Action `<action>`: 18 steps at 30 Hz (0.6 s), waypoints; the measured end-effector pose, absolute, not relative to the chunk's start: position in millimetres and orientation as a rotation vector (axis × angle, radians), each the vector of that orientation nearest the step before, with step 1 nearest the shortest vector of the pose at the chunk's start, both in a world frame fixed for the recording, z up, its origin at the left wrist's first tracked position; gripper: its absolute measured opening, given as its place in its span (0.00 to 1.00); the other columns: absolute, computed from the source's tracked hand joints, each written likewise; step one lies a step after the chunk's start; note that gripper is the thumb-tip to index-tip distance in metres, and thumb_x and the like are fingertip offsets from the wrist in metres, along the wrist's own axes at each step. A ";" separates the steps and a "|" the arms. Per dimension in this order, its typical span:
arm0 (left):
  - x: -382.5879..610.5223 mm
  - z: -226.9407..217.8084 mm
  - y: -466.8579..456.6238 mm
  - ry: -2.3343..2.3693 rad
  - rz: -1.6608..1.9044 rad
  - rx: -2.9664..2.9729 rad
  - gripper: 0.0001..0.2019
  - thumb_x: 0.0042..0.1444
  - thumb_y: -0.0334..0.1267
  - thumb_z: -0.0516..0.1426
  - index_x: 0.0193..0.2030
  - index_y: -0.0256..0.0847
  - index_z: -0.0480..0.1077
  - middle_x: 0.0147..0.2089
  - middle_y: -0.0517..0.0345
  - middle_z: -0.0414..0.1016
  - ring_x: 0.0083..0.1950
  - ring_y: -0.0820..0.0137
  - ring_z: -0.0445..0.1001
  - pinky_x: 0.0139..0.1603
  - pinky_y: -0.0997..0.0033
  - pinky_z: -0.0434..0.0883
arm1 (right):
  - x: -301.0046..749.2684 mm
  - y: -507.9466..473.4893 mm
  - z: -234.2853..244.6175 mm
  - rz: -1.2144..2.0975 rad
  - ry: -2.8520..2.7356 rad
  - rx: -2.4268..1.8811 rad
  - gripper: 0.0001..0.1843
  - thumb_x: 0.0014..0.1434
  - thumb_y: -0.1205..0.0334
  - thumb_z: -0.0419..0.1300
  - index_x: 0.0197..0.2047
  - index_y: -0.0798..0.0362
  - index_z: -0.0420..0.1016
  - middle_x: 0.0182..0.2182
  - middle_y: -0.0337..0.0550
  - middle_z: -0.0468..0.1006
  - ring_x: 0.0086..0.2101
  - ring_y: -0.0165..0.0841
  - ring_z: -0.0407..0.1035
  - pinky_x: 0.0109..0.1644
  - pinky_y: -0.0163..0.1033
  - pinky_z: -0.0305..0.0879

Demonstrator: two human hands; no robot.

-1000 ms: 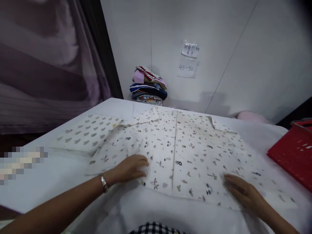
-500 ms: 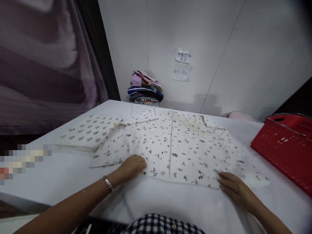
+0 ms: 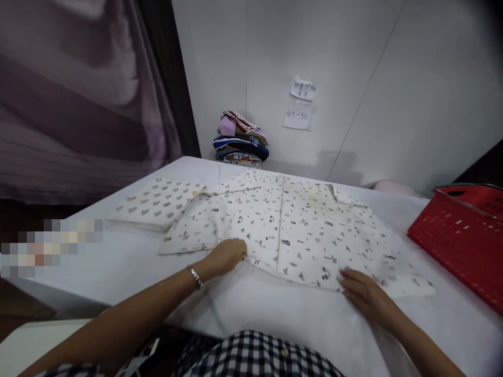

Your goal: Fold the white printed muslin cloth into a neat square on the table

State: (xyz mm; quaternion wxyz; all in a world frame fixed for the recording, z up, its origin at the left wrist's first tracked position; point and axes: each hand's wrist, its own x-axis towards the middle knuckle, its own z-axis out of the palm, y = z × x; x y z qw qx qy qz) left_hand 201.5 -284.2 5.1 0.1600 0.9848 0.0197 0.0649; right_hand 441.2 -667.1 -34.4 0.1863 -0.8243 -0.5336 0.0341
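A white cloth (image 3: pixel 306 230) printed with small plants and rainbows lies spread out, a raised seam down its middle. It may be a garment; folded flaps show at its upper left and right. My left hand (image 3: pixel 226 257) is closed on its near edge, left of the seam, fingers curled. On the same edge, further right, my right hand (image 3: pixel 365 296) rests with fingers stretched out; its thumb is hidden. Beside the cloth on the left lies a folded white cloth (image 3: pixel 153 201) with grey-green motifs, partly touched by the first one.
A white-covered table (image 3: pixel 306 314) bears the cloths. At the right stands a red plastic basket (image 3: pixel 456 246) with a metal handle. Stacked folded fabrics (image 3: pixel 240 141) sit by the far wall, below paper notes (image 3: pixel 301 104). A curtain (image 3: pixel 70 104) hangs at the left.
The view has shifted slightly, moving the table scene rightward. My left hand stays at the cloth's near edge, and my right hand has slid a little left along it.
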 end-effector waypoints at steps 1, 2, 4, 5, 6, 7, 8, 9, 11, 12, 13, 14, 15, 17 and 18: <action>203.9 10.9 -283.7 0.111 0.205 2.763 0.11 0.61 0.36 0.45 0.31 0.39 0.65 0.33 0.56 0.69 0.34 0.69 0.66 0.36 0.69 0.63 | 441.2 -664.8 -35.3 0.108 -1.498 -2.313 0.18 0.59 0.51 0.52 0.43 0.48 0.78 0.51 0.48 0.73 0.52 0.45 0.65 0.55 0.52 0.63; 206.5 17.6 -282.9 0.165 0.244 2.697 0.11 0.61 0.37 0.44 0.32 0.39 0.65 0.35 0.56 0.69 0.35 0.69 0.66 0.36 0.69 0.63 | 441.8 -663.0 -35.2 0.136 -1.480 -2.307 0.18 0.60 0.51 0.51 0.41 0.49 0.79 0.50 0.49 0.73 0.51 0.44 0.66 0.55 0.52 0.63; 212.3 31.6 -280.7 0.253 0.339 2.558 0.11 0.62 0.39 0.44 0.35 0.40 0.65 0.36 0.57 0.70 0.36 0.70 0.67 0.36 0.70 0.63 | 444.1 -660.4 -31.5 0.204 -1.403 -2.298 0.18 0.61 0.51 0.50 0.40 0.49 0.78 0.49 0.48 0.74 0.49 0.42 0.68 0.53 0.49 0.65; 215.4 38.0 -279.5 0.294 0.383 2.508 0.11 0.62 0.40 0.44 0.35 0.40 0.64 0.36 0.58 0.70 0.36 0.70 0.67 0.36 0.71 0.63 | 445.9 -659.3 -27.7 0.216 -1.344 -2.292 0.18 0.61 0.51 0.49 0.41 0.49 0.76 0.49 0.48 0.74 0.48 0.41 0.68 0.52 0.47 0.66; 218.6 43.2 -278.4 0.334 0.422 2.478 0.11 0.62 0.40 0.44 0.35 0.40 0.64 0.34 0.59 0.70 0.34 0.70 0.67 0.35 0.71 0.63 | 447.9 -658.1 -22.9 0.199 -1.275 -2.291 0.18 0.61 0.50 0.48 0.42 0.50 0.75 0.47 0.47 0.74 0.46 0.40 0.69 0.50 0.44 0.68; 221.8 47.0 -277.5 0.366 0.454 2.467 0.11 0.62 0.40 0.44 0.35 0.41 0.63 0.33 0.59 0.69 0.33 0.71 0.67 0.33 0.72 0.62 | 450.2 -656.7 -17.3 0.148 -1.196 -2.298 0.18 0.62 0.50 0.47 0.42 0.50 0.73 0.45 0.47 0.75 0.44 0.38 0.71 0.47 0.41 0.69; 224.7 49.3 -276.9 0.394 0.480 2.473 0.11 0.62 0.40 0.44 0.35 0.41 0.63 0.31 0.60 0.69 0.31 0.71 0.67 0.32 0.72 0.61 | 452.5 -655.0 -11.4 0.070 -1.117 -2.312 0.19 0.62 0.49 0.46 0.41 0.51 0.71 0.41 0.47 0.76 0.41 0.37 0.71 0.43 0.39 0.70; 227.4 49.9 -276.7 0.417 0.497 2.493 0.10 0.62 0.40 0.43 0.35 0.41 0.62 0.30 0.61 0.69 0.30 0.71 0.67 0.31 0.72 0.61 | 454.8 -653.2 -5.6 -0.015 -1.053 -2.329 0.19 0.62 0.49 0.45 0.40 0.51 0.70 0.37 0.46 0.77 0.37 0.36 0.72 0.39 0.37 0.70; 231.0 47.1 -277.7 0.433 0.488 2.573 0.10 0.63 0.40 0.43 0.37 0.41 0.62 0.30 0.60 0.70 0.29 0.71 0.68 0.31 0.71 0.61 | 458.7 -649.7 3.9 -0.150 -0.994 -2.365 0.19 0.62 0.48 0.44 0.37 0.51 0.68 0.30 0.44 0.76 0.30 0.35 0.71 0.34 0.35 0.68; 232.0 44.5 -278.8 0.414 0.458 2.630 0.10 0.63 0.42 0.44 0.39 0.41 0.63 0.31 0.60 0.71 0.30 0.70 0.69 0.32 0.71 0.61 | 460.2 -648.3 6.7 -0.180 -1.012 -2.389 0.19 0.62 0.47 0.45 0.36 0.51 0.68 0.28 0.43 0.75 0.28 0.34 0.70 0.32 0.34 0.67; 232.5 41.5 -279.9 0.371 0.414 2.698 0.10 0.61 0.44 0.47 0.42 0.41 0.63 0.33 0.59 0.71 0.32 0.69 0.70 0.33 0.71 0.62 | 461.8 -647.7 7.9 -0.190 -1.065 -2.416 0.18 0.61 0.46 0.47 0.37 0.50 0.68 0.29 0.42 0.75 0.28 0.34 0.70 0.31 0.34 0.67; 232.7 38.8 -281.0 0.308 0.364 2.772 0.13 0.59 0.47 0.50 0.45 0.42 0.62 0.35 0.59 0.72 0.34 0.68 0.71 0.33 0.70 0.62 | 463.6 -647.8 7.5 -0.195 -1.147 -2.441 0.18 0.59 0.45 0.49 0.40 0.50 0.69 0.31 0.42 0.76 0.29 0.34 0.71 0.31 0.34 0.68; 232.6 36.7 -281.4 0.236 0.316 2.848 0.18 0.55 0.49 0.54 0.49 0.42 0.61 0.37 0.58 0.73 0.36 0.66 0.71 0.34 0.70 0.63 | 466.2 -649.0 5.4 -0.207 -1.245 -2.461 0.19 0.58 0.45 0.51 0.43 0.49 0.69 0.35 0.43 0.77 0.31 0.35 0.72 0.31 0.35 0.68; 232.2 35.6 -278.7 0.145 0.257 3.002 0.22 0.52 0.46 0.58 0.52 0.44 0.60 0.42 0.56 0.72 0.40 0.65 0.71 0.34 0.70 0.64 | 475.1 -654.6 -1.8 -0.273 -1.428 -2.482 0.21 0.56 0.47 0.52 0.49 0.48 0.69 0.41 0.45 0.77 0.36 0.38 0.73 0.33 0.38 0.70; 231.7 36.8 -274.7 0.160 0.247 3.073 0.18 0.54 0.42 0.57 0.50 0.43 0.62 0.43 0.55 0.71 0.40 0.66 0.71 0.34 0.71 0.64 | 481.7 -659.0 -5.9 -0.326 -1.479 -2.492 0.20 0.57 0.50 0.51 0.50 0.47 0.70 0.43 0.45 0.77 0.38 0.40 0.73 0.34 0.40 0.71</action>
